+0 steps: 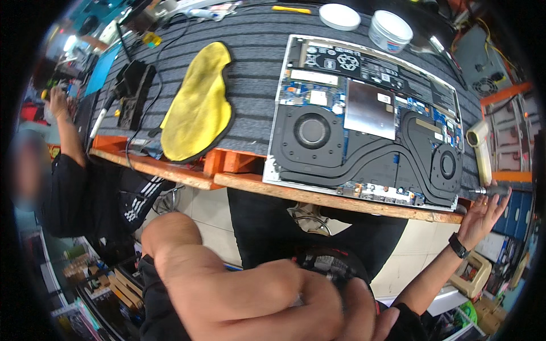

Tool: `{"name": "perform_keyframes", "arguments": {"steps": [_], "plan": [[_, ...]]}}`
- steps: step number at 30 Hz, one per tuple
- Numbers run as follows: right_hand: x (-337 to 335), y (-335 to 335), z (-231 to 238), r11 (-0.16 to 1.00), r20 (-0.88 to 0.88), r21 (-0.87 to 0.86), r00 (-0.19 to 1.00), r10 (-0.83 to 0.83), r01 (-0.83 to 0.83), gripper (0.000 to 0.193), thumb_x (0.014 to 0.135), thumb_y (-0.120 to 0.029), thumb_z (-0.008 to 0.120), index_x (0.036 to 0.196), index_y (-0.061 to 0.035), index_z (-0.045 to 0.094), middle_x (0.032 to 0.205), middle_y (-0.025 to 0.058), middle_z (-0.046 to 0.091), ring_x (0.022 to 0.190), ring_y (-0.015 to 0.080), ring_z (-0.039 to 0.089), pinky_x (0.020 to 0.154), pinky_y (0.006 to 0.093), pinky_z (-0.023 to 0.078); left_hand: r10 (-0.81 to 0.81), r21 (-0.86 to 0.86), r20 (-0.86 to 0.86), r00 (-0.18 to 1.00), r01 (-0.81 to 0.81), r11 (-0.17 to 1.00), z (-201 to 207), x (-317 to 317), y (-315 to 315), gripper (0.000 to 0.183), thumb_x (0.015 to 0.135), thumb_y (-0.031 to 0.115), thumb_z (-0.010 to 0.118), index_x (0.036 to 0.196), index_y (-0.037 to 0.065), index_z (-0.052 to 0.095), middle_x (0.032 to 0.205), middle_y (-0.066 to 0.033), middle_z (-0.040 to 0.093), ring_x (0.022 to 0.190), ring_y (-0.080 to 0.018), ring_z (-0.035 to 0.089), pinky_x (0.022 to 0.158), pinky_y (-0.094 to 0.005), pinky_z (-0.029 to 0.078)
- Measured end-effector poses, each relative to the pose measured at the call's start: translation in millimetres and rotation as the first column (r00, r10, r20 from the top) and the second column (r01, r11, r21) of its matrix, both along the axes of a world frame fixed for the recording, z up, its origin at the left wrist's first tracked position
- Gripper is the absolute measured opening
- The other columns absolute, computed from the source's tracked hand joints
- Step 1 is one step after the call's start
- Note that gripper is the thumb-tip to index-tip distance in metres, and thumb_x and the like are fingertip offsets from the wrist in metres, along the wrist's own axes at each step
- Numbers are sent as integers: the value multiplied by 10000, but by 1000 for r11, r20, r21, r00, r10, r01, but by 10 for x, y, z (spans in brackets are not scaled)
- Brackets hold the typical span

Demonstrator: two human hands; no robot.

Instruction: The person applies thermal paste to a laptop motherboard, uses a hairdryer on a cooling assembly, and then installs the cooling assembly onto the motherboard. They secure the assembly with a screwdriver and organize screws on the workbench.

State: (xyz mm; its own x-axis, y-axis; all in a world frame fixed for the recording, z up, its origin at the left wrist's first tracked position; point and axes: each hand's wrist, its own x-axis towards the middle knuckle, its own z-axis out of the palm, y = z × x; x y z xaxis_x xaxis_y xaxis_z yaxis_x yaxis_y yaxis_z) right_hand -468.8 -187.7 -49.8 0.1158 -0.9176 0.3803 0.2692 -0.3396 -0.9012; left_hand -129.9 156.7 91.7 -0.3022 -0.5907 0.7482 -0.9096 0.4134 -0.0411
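Observation:
An opened laptop base (372, 142) lies on the grey striped mat, its black battery, two fans, dark heat pipes and blue circuit board exposed. Beside its near right corner, my right hand (482, 220) is closed around a dark-handled screwdriver (495, 190), whose metal shaft points left toward the casing. A dark band circles that wrist. My left hand (296, 304) is raised close to the camera, well off the bench. Its fingers look bent, but blur and closeness hide whether they hold anything.
Left of the laptop lies a yellow cloth (199, 108). A white tub (390, 32) and its lid (339, 17) stand behind it. The orange bench edge (335, 203) runs along the front. At far left, another person's hand (58, 102) holds a yellow-ended tool.

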Motion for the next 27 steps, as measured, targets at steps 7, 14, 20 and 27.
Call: {"name": "perform_keyframes", "arguments": {"steps": [7, 14, 20, 27], "plan": [[113, -11, -117, 997, 61, -6, 995, 75, -75, 607, 1042, -115, 592, 1574, -148, 302, 1379, 211, 581, 1079, 174, 638, 870, 260, 546, 154, -21, -232, 960, -163, 986, 84, -322, -9, 186, 651, 283, 702, 795, 168, 729, 831, 30, 684, 699, -149, 574, 602, -291, 418], [-5, 33, -68, 999, 63, -12, 997, 41, -41, 618, 1050, -124, 583, 1588, -160, 280, 1403, 228, 563, 1129, 194, 628, 894, 277, 533, -57, 102, 51, 997, 52, 993, 67, -86, -178, 257, 604, 222, 698, 851, 157, 727, 871, 7, 675, 719, -145, 596, 574, -285, 423], [271, 416, 181, 996, 102, -71, 993, 54, -47, 648, 1059, -175, 563, 1609, -138, 223, 1368, 193, 545, 1185, 223, 571, 1041, 367, 443, 79, 254, -235, 969, -17, 967, -136, 184, -398, 368, 699, 138, 783, 1065, 119, 741, 931, -17, 684, 709, -178, 646, 572, -294, 466], [1097, 1503, 587, 947, 254, -108, 913, 320, -302, 930, 928, -224, 762, 1602, -125, 129, 1145, 131, 559, 947, 211, 634, 824, 326, 564, -56, 118, -602, 796, 158, 980, -483, -391, -601, 326, 804, 186, 849, 1068, 39, 726, 956, -64, 695, 802, -237, 696, 660, -322, 542]]}}
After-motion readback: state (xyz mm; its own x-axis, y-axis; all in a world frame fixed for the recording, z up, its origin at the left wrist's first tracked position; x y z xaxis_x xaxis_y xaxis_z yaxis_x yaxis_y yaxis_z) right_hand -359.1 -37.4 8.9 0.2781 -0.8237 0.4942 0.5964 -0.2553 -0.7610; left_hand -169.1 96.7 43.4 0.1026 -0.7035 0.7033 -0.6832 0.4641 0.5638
